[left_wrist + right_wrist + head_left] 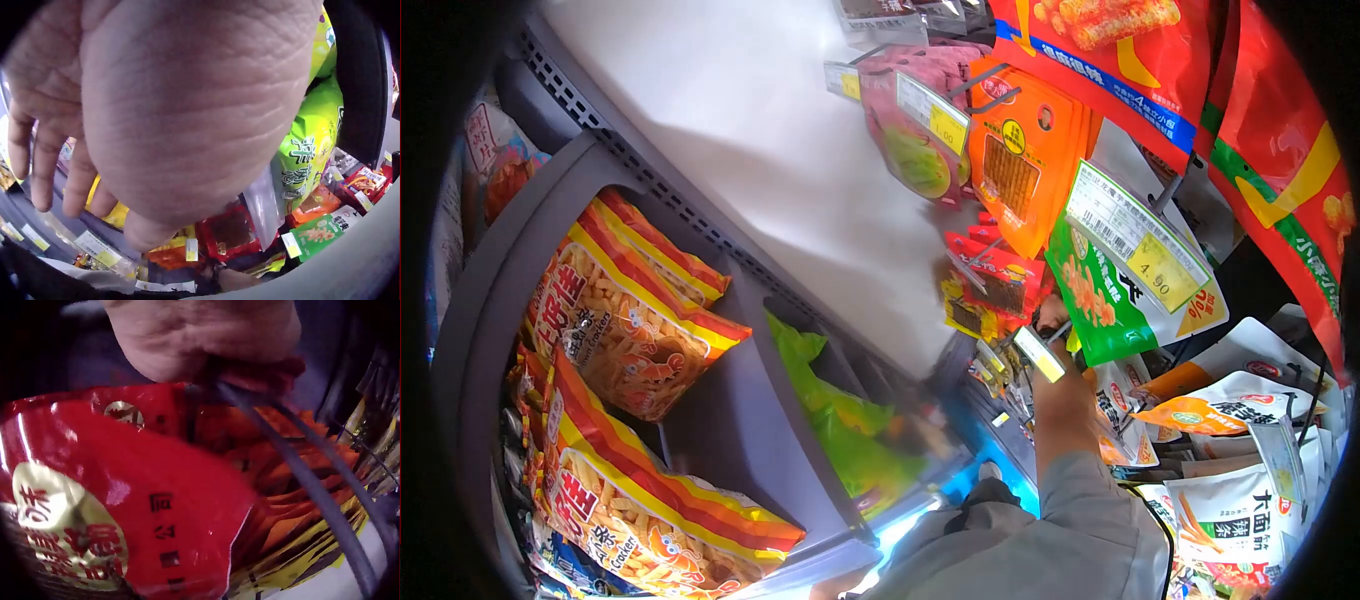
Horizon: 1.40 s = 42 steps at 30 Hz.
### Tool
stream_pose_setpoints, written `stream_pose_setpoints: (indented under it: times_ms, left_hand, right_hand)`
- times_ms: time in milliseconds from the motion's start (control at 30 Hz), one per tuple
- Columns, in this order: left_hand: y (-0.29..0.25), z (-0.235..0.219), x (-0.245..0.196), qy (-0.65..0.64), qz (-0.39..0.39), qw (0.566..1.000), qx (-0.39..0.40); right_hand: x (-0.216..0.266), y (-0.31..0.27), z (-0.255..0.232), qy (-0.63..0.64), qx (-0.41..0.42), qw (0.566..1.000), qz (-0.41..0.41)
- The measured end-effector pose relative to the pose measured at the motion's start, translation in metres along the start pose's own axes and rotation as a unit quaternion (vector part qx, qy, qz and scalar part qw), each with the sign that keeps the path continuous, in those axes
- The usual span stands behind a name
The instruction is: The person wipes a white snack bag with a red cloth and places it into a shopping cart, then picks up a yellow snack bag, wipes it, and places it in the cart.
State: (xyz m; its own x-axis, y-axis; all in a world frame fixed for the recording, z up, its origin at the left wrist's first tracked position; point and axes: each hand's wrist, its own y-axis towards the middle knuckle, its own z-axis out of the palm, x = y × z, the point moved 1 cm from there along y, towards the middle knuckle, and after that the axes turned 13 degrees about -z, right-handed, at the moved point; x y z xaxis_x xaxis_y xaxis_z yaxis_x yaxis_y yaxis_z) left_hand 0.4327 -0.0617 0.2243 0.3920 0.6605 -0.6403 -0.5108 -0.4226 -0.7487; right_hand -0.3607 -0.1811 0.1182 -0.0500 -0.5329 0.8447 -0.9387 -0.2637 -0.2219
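My right hand (pixel 1055 325) reaches in among small hanging packets, right by a red snack packet (pixel 1010 280) on a metal hook. In the right wrist view the heel of that hand (pixel 209 337) sits at the top, close over the hook's grey prongs (pixel 294 459). A shiny red packet (pixel 144 500) with a gold label fills the lower left there. The right fingers are hidden, so I cannot tell what they grip. In the left wrist view my left hand (pixel 187 106) fills the top, its fingers (pixel 47 169) loosely extended with nothing in them.
Shrimp cracker bags (pixel 640 320) stand in a grey shelf bin on the left, beside green bags (pixel 830 410). An orange packet (pixel 1020 150), a green-and-white packet (pixel 1110 300) and price tags (pixel 1140 240) hang around my right arm. White snack packets (pixel 1230 520) fill the lower right.
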Motion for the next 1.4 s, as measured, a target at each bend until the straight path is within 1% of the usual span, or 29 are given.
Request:
stream_pose_setpoints:
  times_ms: [33,67,100,133,233,333,433,467,533,667,733,800,867,933,1000,1033,1067,1100,1133,1167,1267,1300,1333,1400]
  left_hand:
    - [0.001,-0.004,0.005,-0.061,-0.006,0.998,0.014]
    - [-0.001,-0.003,-0.001,0.095,-0.043,0.994,-0.018]
    - [-0.006,0.004,-0.020,0.249,-0.077,0.964,-0.048]
    - [-0.007,0.010,-0.034,0.396,-0.108,0.909,-0.077]
    - [0.001,0.021,-0.052,0.414,0.020,0.906,-0.087]
    - [0.003,0.029,-0.060,0.423,0.146,0.889,-0.094]
    - [0.011,0.013,-0.047,0.523,0.263,0.805,-0.094]
    - [0.010,0.014,-0.049,0.492,0.235,0.832,-0.098]
    - [0.006,0.026,-0.063,0.420,0.132,0.892,-0.100]
    - [-0.002,0.054,-0.089,0.391,0.085,0.907,-0.131]
    - [-0.004,0.059,-0.093,0.376,0.060,0.913,-0.146]
    - [0.008,0.049,-0.085,0.362,0.094,0.921,-0.113]
    - [0.010,0.050,-0.085,0.367,0.096,0.919,-0.102]
    - [0.003,0.065,-0.102,0.392,0.068,0.910,-0.116]
    - [-0.002,0.078,-0.121,0.389,0.071,0.911,-0.121]
    - [-0.002,0.083,-0.125,0.387,0.073,0.911,-0.123]
    - [0.000,0.086,-0.124,0.376,0.137,0.909,-0.121]
    - [0.007,0.083,-0.119,0.375,0.149,0.908,-0.110]
    - [0.016,0.076,-0.111,0.375,0.161,0.908,-0.100]
    - [0.021,0.072,-0.107,0.374,0.172,0.907,-0.090]
    - [0.023,0.082,-0.116,0.352,0.152,0.920,-0.085]
    - [0.022,0.085,-0.117,0.335,0.144,0.927,-0.092]
    - [0.021,0.083,-0.116,0.360,0.148,0.917,-0.088]
    - [0.020,0.077,-0.113,0.409,0.157,0.895,-0.082]
  right_hand:
    - [-0.001,-0.002,0.000,0.003,0.001,1.000,-0.001]
    - [-0.003,-0.004,-0.001,0.004,0.004,1.000,-0.002]
    - [-0.004,-0.008,-0.002,0.007,0.007,1.000,-0.003]
    - [-0.006,-0.011,-0.004,0.011,0.011,1.000,-0.002]
    - [-0.013,-0.027,-0.002,0.026,0.027,0.999,-0.001]
    - [-0.016,-0.046,0.001,0.057,0.052,0.997,0.004]
    - [-0.021,-0.065,0.005,0.090,0.083,0.992,0.014]
    - [-0.022,-0.072,0.007,0.098,0.090,0.991,0.017]
    - [-0.022,-0.084,0.013,0.112,0.104,0.988,0.022]
    - [-0.024,-0.111,0.034,0.093,0.100,0.991,0.004]
    - [-0.026,-0.117,0.038,0.066,0.091,0.993,-0.017]
    - [-0.027,-0.120,0.043,0.015,0.074,0.996,-0.055]
    - [-0.031,-0.121,0.048,-0.036,0.058,0.993,-0.095]
    - [-0.032,-0.124,0.054,-0.068,0.042,0.988,-0.130]
    - [-0.027,-0.134,0.056,-0.034,0.031,0.992,-0.116]
    - [-0.008,-0.153,0.044,0.026,0.033,0.997,-0.072]
    - [0.017,-0.175,0.029,0.086,0.029,0.996,-0.027]
    - [0.044,-0.198,0.012,0.143,0.020,0.989,0.019]
    - [0.052,-0.203,0.005,0.158,0.035,0.986,0.043]
    - [0.042,-0.197,0.011,0.187,0.043,0.979,0.063]
    - [-0.017,-0.155,0.055,0.318,0.077,0.938,0.114]
    - [-0.023,-0.150,0.061,0.350,0.082,0.924,0.132]
    - [-0.030,-0.141,0.064,0.358,0.085,0.920,0.131]
    - [-0.020,-0.135,0.051,0.336,0.071,0.933,0.108]
